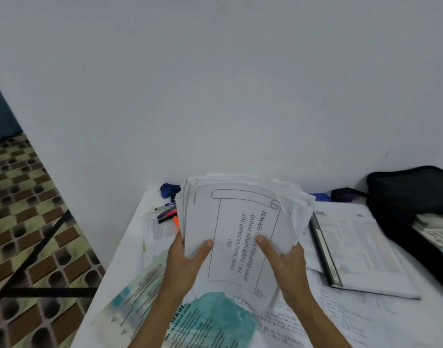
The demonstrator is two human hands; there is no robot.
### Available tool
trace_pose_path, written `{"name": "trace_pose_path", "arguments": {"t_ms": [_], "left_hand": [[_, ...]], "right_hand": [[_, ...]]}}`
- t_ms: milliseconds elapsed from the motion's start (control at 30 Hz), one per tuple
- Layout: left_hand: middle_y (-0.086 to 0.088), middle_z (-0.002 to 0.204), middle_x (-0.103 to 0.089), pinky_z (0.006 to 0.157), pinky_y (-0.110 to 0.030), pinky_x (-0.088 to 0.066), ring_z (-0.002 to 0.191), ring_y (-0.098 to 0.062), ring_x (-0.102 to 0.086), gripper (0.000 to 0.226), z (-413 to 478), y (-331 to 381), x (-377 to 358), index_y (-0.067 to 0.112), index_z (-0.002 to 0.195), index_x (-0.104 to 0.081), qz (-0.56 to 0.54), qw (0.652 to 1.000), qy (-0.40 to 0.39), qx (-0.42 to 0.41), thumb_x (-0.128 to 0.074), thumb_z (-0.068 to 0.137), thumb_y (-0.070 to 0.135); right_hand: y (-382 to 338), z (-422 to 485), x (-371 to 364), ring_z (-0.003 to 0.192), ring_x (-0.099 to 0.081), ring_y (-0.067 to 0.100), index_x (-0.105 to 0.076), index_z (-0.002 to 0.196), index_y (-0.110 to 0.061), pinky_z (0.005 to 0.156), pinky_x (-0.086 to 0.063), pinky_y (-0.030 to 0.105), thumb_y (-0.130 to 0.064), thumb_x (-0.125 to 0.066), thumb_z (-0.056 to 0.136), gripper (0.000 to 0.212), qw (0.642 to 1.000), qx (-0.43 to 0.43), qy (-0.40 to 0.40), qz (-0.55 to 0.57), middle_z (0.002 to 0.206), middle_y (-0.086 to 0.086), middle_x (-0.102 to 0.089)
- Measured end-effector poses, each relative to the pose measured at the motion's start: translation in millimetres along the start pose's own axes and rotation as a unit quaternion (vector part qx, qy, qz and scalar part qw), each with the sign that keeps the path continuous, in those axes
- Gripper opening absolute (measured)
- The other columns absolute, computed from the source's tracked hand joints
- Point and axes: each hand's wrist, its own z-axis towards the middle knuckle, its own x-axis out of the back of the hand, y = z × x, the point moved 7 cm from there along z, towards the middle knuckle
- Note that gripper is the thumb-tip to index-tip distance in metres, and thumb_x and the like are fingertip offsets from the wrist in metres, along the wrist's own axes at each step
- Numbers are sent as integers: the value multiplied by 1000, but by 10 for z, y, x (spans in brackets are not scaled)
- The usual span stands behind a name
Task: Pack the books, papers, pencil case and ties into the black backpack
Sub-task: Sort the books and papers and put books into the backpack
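Against a white wall (215,84), a table (125,259) spreads beneath a raised stack (240,217) of papers. Right of the stack lies the black backpack (411,194), with papers showing in its mouth. An open book (361,249) lies between them. The left hand (185,262) grips the stack's left edge and the right hand (288,262) its right edge, thumbs on the cover. Pens (166,213) lie left of the stack.

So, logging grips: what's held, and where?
The stack of papers, at its near end: left hand on its left edge, right hand on its right edge.
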Motion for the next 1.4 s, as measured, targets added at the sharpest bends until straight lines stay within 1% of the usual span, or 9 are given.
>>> {"name": "trace_pose_path", "arguments": {"t_ms": [100,200,400,600,767,933,1100,1300,1400], "left_hand": [[19,105,-65,75,-6,-50,89,18,-61,39,-36,39,16,30,121,-52,4,1000,17,-3,-68,88,16],[17,111,-64,90,-22,-50,96,4,-63,45,-85,96,63,27,128,-50,3,999,48,-14,-68,88,24],[6,126,-60,99,-45,-49,114,-18,-58,65,-125,69,270,33,133,-46,0,997,83,-4,-75,76,45],[27,109,-60,79,-17,-48,96,10,-60,46,-51,148,267,50,112,-48,0,998,53,-24,-72,79,31],[18,103,-71,90,-35,-55,94,5,-66,41,8,-10,187,40,110,-58,25,1000,10,10,-75,73,39],[22,103,-62,72,-11,-46,89,11,-60,36,-67,49,169,41,111,-52,-2,998,64,-15,-71,85,25],[22,105,-62,82,-27,-50,97,1,-59,43,-177,-157,248,37,118,-52,-8,996,85,3,-73,81,30],[20,101,-72,80,-25,-54,94,0,-67,41,-178,-338,238,36,109,-62,-13,999,39,25,-75,70,37],[19,94,-74,65,-17,-55,87,0,-69,33,-150,-319,257,35,104,-63,-21,999,24,31,-77,75,27]], "right_hand": [[-10,-30,13,85,-72,3,-67,99,-32,72,-58,25,-23,-76,83,21,1000,-7,15,3,88,-21,-76],[-95,-63,-44,84,-73,4,-67,103,-31,69,-59,24,-22,-75,85,22,1000,1,17,4,89,-19,-76],[-187,-132,-113,95,-71,6,-64,116,-30,80,-59,29,-44,-77,68,51,999,32,4,-16,99,-12,-76],[-165,-73,-95,93,-71,2,-61,118,-27,74,-59,20,-39,-84,68,56,999,41,-15,7,102,-17,-75],[143,16,-65,94,-74,14,-68,109,-26,83,-61,39,-42,-89,67,50,998,-45,-51,-14,101,-7,-77],[38,-67,-116,80,-74,8,-70,105,-22,61,-58,20,-28,-78,78,29,999,-37,-34,8,89,-10,-78],[170,-264,-194,84,-72,-1,-69,95,-29,65,-56,16,-19,-77,80,20,996,-53,-67,8,89,-18,-77],[282,-265,-143,89,-73,7,-67,104,-32,77,-59,30,-22,-79,78,30,995,-70,-74,-2,98,-12,-77],[272,-262,-122,92,-72,4,-66,104,-32,74,-58,24,-19,-80,78,32,995,-68,-74,-3,97,-15,-76]]}}
